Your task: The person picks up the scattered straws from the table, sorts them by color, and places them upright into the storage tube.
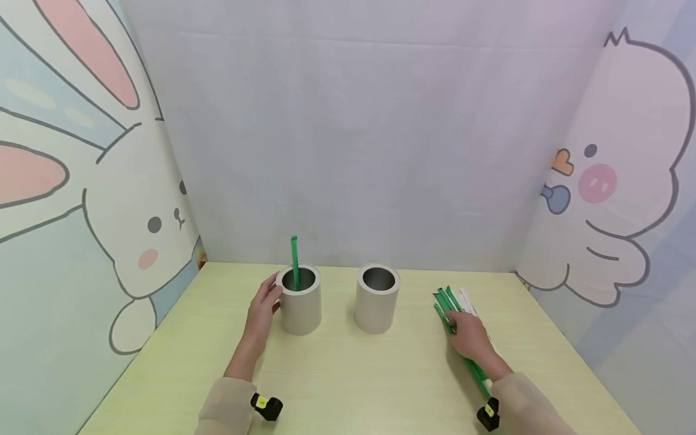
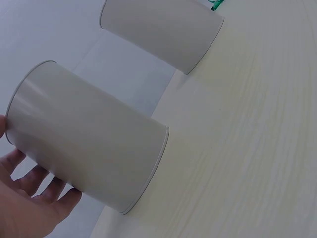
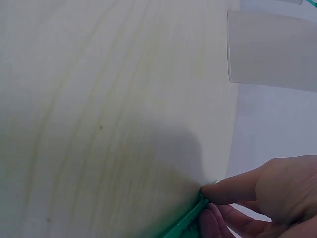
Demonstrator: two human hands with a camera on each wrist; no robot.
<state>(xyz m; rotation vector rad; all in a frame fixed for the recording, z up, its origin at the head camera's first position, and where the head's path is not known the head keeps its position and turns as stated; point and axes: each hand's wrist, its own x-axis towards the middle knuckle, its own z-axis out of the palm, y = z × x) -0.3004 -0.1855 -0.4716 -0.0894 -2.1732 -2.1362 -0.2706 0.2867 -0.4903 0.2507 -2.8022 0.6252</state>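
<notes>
At the left of the table stands a light grey cylindrical cup (image 1: 302, 311) with a dark inside. A slim green wrapped straw (image 1: 295, 257) stands up in it, rising above the rim. My left hand (image 1: 263, 309) holds this cup from its left side, fingers around the wall near the top. On the right, my right hand (image 1: 469, 336) is over a loose bunch of green straws (image 1: 443, 298) and white straws (image 1: 466, 301) lying on the table. Its thumb and fingers pinch the end of one green straw (image 3: 184, 221) in the right wrist view. The hand covers part of the bunch.
A second, matching grey cup (image 1: 375, 311) stands upright between the left cup and the straws. The pale wooden table (image 1: 348, 374) ends at a plain hanging cloth (image 1: 348, 151) behind. Printed cartoon panels (image 1: 141, 241) flank both sides.
</notes>
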